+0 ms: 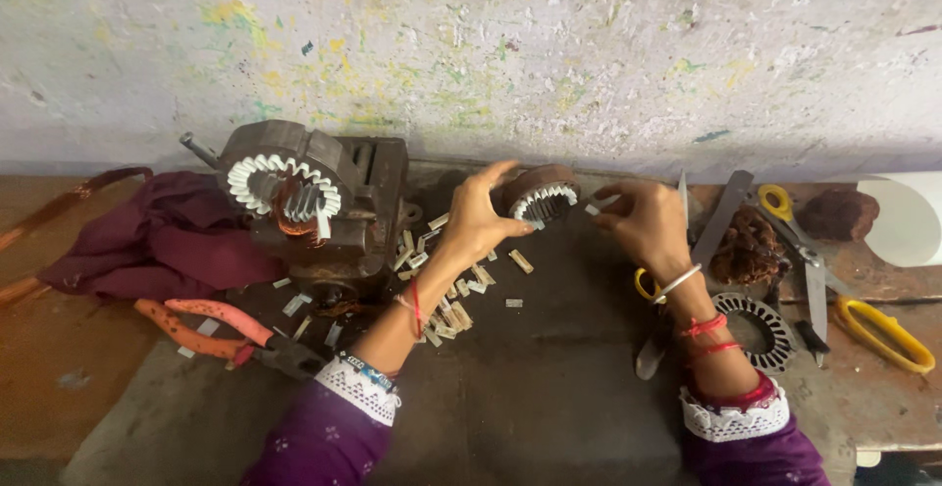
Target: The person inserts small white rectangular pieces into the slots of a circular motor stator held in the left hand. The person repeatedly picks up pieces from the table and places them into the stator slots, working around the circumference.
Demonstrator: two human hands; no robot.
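We steady stator core (541,195) w/ left hand (478,219); right hand (643,223) pinches white slip (593,208) — may buckle or miss slot if core tilts.

Both hands' fingers (520,226) at a toothed stator ring (542,193), paper strips (461,290) below

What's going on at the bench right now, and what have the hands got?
A person's left hand steadies a small round stator core lined with white slot paper, while the right hand holds a small white strip beside it. More strips lie scattered on the dark mat. Another core and orange-handled pliers lie left, yellow-handled scissors right.
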